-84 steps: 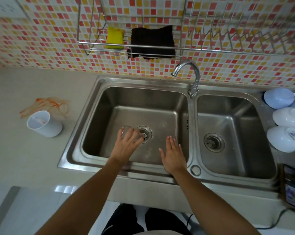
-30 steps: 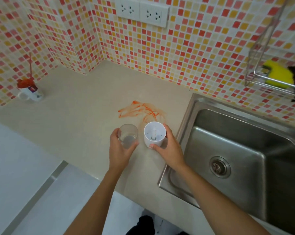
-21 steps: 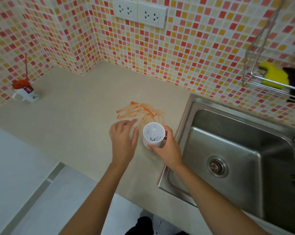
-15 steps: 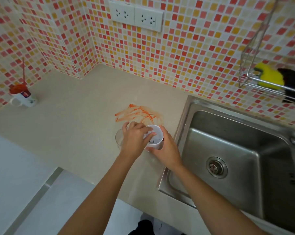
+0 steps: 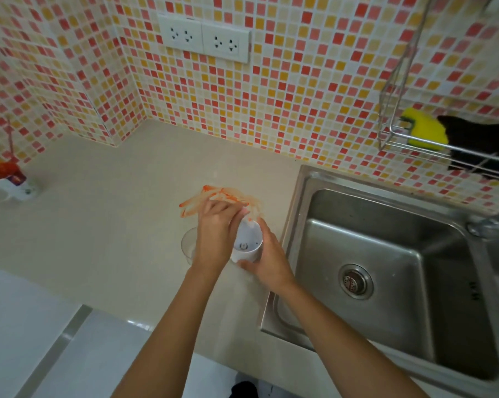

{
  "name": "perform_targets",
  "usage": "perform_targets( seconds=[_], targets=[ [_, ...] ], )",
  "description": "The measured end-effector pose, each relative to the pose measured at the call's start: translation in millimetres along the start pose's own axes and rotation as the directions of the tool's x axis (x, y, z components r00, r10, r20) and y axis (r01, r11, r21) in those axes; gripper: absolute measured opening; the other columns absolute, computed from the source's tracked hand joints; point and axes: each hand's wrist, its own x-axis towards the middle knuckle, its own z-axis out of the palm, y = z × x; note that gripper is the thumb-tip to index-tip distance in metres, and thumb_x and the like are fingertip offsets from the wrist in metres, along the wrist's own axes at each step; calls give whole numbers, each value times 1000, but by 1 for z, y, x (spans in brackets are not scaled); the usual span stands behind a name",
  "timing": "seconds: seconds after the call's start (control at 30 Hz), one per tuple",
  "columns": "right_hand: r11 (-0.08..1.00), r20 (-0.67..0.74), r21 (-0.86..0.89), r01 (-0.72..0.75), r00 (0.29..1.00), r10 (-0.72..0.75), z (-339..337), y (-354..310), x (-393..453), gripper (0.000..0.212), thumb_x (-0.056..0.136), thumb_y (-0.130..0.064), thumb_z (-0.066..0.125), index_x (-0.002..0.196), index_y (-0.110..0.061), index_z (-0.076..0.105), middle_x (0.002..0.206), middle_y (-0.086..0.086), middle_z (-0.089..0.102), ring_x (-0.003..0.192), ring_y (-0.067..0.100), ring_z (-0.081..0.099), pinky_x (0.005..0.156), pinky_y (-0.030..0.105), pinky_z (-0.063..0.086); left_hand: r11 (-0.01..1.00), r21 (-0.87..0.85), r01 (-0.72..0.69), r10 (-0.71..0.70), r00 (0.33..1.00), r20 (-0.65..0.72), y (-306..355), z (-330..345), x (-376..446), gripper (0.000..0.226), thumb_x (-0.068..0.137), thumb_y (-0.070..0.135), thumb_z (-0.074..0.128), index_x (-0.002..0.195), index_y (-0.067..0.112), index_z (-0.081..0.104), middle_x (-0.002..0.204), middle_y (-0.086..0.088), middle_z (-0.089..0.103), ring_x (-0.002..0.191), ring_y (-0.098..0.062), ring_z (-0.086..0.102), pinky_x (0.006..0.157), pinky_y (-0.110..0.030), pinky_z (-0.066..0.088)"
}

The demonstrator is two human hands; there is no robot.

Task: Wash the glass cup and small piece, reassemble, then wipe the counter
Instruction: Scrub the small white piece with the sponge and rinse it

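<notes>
The white plastic cup [image 5: 246, 245] with a small post in its bottom is tipped so its mouth faces me, near the sink's left edge. My right hand [image 5: 267, 259] holds it from the right side. My left hand [image 5: 216, 234] reaches over it, fingers curled at its far rim; what the fingertips touch is hidden. The clear glass cup [image 5: 187, 247] stands on the counter just left of the white cup, partly hidden under my left wrist. An orange-red smear [image 5: 213, 196] lies on the counter behind both hands.
The steel sink [image 5: 297, 225] lies to the right. A wire rack [image 5: 400, 133] on the tiled wall holds a yellow sponge [image 5: 424, 130] and a black cloth [image 5: 477, 142]. A small white holder with a red item [image 5: 8, 186] sits at far left. Wall sockets [image 5: 203, 37] are above.
I carried the glass from the sink to the counter, and it now stands there beside the white cup. My left hand moved from the glass onto the white cup, which my right hand keeps holding.
</notes>
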Motion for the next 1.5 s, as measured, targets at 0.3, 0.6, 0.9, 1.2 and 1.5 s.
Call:
perform_targets(
  seconds=[0.3, 0.6, 0.9, 1.2, 1.5],
  targets=[
    [999, -316, -32, -29, 949, 17, -133, -2, -14, 61, 86, -16, 70, 141, -25, 44, 141, -3, 48, 124, 15, 50, 100, 34, 46, 922, -365, 125, -104, 992, 77, 45, -3, 17, 15, 89, 21, 67, 102, 16, 74, 97, 10, 71, 93, -3, 60, 87, -12, 41],
    [980, -791, -129, 149, 580, -193, -294, -57, -6, 27, 90, -7, 58, 114, -18, 63, 111, -3, 63, 101, 10, 61, 89, 30, 51, 906, -422, 44, 75, 963, 260, 122, 68, 31, 14, 86, 18, 70, 97, 23, 74, 86, 17, 66, 79, 8, 55, 76, 2, 34],
    [893, -585, -374, -253, 811, -16, -343, -55, 76, 39, 93, -36, 55, 131, -29, 51, 136, 6, 47, 121, 28, 48, 91, 40, 46, 873, -472, 124, 62, 931, 359, 151, 107, 48, 18, 86, 10, 69, 100, 20, 73, 80, 19, 63, 84, 8, 58, 69, 0, 40],
    [859, -555, -362, -361, 825, 113, -350, -54, 93, 29, 91, -18, 53, 119, -21, 55, 97, -2, 52, 84, 20, 53, 66, 31, 45, 851, -466, 243, -41, 915, 402, 140, 132, 36, 23, 84, 16, 71, 91, 38, 69, 87, 20, 71, 85, 3, 64, 74, -9, 49],
    [945, -800, 246, 217, 596, 71, -341, -75, 33, 25, 91, -18, 59, 112, -31, 62, 103, -6, 64, 90, 9, 63, 67, 19, 51, 819, -522, 237, -34, 929, 369, 146, 114, 27, 21, 84, 16, 73, 101, 28, 73, 87, 24, 67, 90, 10, 61, 74, -1, 44]
  ],
)
